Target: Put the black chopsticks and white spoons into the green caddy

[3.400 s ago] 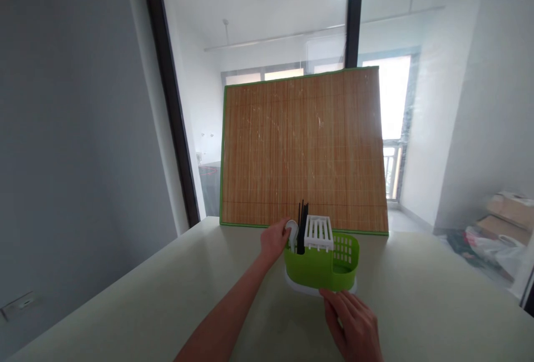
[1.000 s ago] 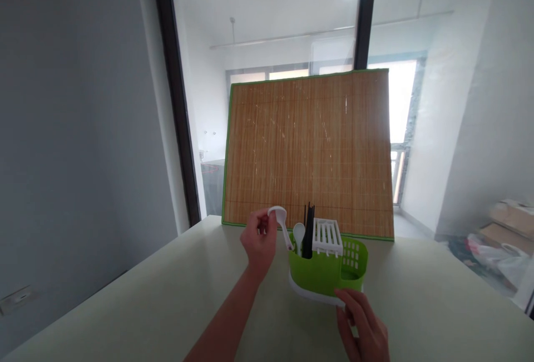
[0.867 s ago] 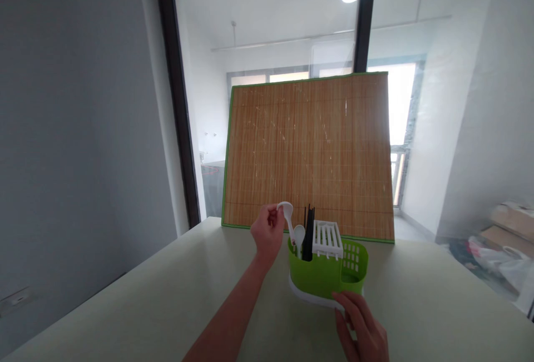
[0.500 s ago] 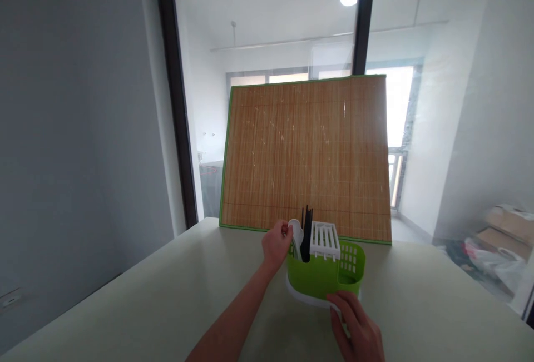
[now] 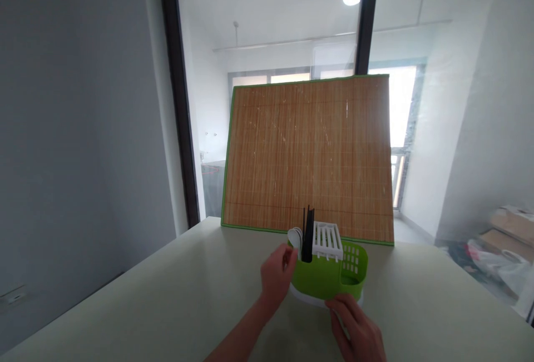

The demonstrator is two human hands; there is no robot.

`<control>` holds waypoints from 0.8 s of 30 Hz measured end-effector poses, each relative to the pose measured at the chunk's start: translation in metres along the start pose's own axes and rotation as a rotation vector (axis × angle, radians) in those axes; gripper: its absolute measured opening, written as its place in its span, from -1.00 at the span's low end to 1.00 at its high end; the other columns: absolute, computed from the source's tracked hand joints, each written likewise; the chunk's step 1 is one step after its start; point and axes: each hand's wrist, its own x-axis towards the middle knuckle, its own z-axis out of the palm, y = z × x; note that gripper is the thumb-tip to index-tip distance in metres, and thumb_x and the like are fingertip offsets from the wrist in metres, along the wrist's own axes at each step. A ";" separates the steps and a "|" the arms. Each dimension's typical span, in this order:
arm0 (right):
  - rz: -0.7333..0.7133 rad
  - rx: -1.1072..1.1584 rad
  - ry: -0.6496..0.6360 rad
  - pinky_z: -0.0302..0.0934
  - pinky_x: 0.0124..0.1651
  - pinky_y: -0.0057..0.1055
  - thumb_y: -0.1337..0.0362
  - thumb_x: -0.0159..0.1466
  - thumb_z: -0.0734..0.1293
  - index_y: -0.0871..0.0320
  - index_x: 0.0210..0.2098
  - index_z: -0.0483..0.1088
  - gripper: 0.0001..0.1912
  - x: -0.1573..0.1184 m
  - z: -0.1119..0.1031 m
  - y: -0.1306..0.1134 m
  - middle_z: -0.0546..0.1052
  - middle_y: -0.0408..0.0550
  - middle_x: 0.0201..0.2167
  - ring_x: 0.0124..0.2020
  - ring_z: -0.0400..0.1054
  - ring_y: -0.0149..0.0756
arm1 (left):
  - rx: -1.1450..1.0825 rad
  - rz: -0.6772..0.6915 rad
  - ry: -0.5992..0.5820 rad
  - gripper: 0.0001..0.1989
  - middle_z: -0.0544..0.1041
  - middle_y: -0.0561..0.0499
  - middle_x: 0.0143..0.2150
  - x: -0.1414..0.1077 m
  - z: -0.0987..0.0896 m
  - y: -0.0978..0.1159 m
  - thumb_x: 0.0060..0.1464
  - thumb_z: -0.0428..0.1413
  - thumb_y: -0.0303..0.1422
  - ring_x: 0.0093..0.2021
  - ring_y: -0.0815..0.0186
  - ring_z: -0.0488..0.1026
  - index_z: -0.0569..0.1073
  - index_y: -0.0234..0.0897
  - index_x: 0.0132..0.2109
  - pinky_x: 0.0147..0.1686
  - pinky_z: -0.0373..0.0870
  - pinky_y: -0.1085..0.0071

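A green utensil holder [image 5: 319, 279] with a white base stands on the pale table. White spoons [image 5: 295, 237] lean in its left end, with black chopsticks [image 5: 308, 235] upright beside them. A white slatted rack [image 5: 327, 239] sits on top near the middle, and the right side is an open basket with slots. My left hand [image 5: 278, 273] is at the holder's left end, just below the spoons, its fingers curled; whether anything is between them is hidden. At the front of the white base, my right hand [image 5: 354, 323] touches the rim with thumb and fingers apart.
Behind the holder a bamboo mat [image 5: 308, 156] with green edging stands upright at the back of the table [image 5: 175, 295]. Glass panels with dark frames rise behind it. Boxes and plastic bags [image 5: 496, 256] lie beyond the table at the right.
My left hand has moved down from the spoon heads toward the holder's front left. The spoons now sit lower and closer together. My right hand has stayed at the base.
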 end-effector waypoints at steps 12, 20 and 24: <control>0.055 -0.030 -0.043 0.35 -0.37 -0.47 0.21 0.35 0.08 0.09 -0.12 0.33 -0.74 -0.007 0.010 -0.004 0.49 -0.03 -0.30 -0.36 0.45 -0.31 | 0.240 0.262 -0.734 -0.76 0.57 -0.08 -0.34 -0.103 0.044 -0.002 0.14 -0.12 -0.44 -0.38 0.19 0.53 0.41 -0.26 -0.14 -0.45 0.31 0.44; 0.329 -0.294 0.011 0.33 -0.51 -0.39 0.14 0.34 0.05 0.12 0.07 0.18 -0.64 -0.003 0.003 0.020 0.41 0.06 -0.13 -0.33 0.44 -0.22 | 0.112 0.311 -0.700 -0.63 0.56 -0.02 -0.28 -0.101 0.036 -0.002 -0.04 -0.06 -0.57 -0.31 0.23 0.52 0.36 -0.20 -0.08 -0.35 0.35 0.44; 0.242 -0.379 -0.010 0.35 -0.39 -0.35 0.15 0.35 0.05 0.12 -0.09 0.28 -0.70 0.008 0.005 0.027 0.38 0.07 -0.12 -0.21 0.39 -0.17 | 0.135 0.318 -0.712 -0.64 0.56 -0.02 -0.27 -0.102 0.044 -0.006 -0.06 -0.06 -0.59 -0.29 0.22 0.52 0.38 -0.20 -0.11 -0.34 0.36 0.44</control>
